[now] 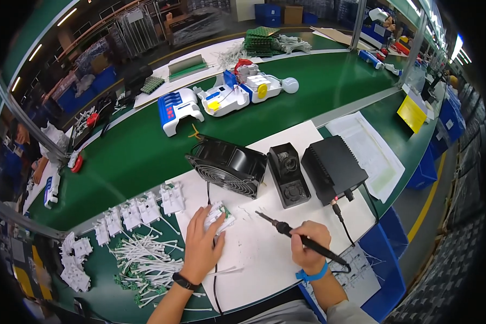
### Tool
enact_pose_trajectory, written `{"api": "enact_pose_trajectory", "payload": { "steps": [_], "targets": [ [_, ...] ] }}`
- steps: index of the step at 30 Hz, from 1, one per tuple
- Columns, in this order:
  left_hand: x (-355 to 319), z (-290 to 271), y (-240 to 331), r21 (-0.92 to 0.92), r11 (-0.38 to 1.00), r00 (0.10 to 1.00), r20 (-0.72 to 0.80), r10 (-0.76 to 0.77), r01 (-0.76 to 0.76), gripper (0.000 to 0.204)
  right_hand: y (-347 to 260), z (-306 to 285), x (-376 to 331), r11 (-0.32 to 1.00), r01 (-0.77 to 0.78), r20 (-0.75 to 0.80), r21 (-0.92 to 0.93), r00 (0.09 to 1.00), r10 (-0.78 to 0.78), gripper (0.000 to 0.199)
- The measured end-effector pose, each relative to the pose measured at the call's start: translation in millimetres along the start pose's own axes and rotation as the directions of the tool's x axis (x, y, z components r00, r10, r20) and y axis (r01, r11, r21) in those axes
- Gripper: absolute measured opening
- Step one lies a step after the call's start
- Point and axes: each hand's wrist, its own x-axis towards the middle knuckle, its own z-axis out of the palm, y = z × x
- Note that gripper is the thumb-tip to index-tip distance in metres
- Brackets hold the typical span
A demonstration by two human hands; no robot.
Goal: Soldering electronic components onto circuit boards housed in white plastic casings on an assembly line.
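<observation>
Holding a soldering iron (302,237) — right hand (308,245); left hand (200,243) presses white part (217,216).

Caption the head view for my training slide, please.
Left hand steadies a small white part while right hand holds a soldering iron.

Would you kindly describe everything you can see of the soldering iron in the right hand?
The soldering iron is a slim black pen-shaped tool with a thin metal tip pointing up and left, just above the white mat. The right hand grips its handle like a pen. A black cable leaves its rear end near the wrist and appears to run up to the black box-shaped station. The tip touches nothing visible.
</observation>
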Motion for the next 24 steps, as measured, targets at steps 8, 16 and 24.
{"api": "enact_pose_trajectory", "payload": {
  "steps": [8, 16, 24],
  "targets": [
    [2.6, -0.6, -0.5, 0.020, 1.000, 0.999, 0.028, -0.023, 0.022, 0.044, 0.7, 1.5, -2.5, 0.994, -0.008, 0.020, 0.111, 1.000, 0.006, 0.014],
    [4.5, 0.4, -0.8, 0.010, 1.000, 0.999, 0.028, -0.026, 0.026, 0.044, 2.2, -0.5, -2.8, 0.986, -0.061, -0.004, 0.157, 0.998, 0.062, 0.013],
    [3.4, -0.8, 0.7, 0.008, 1.000, 0.999, 0.031, -0.026, 0.026, 0.045, 3.2, -2.4, -7.7, 0.988, -0.125, -0.074, 0.090, 0.989, 0.131, 0.012]
  ]
}}
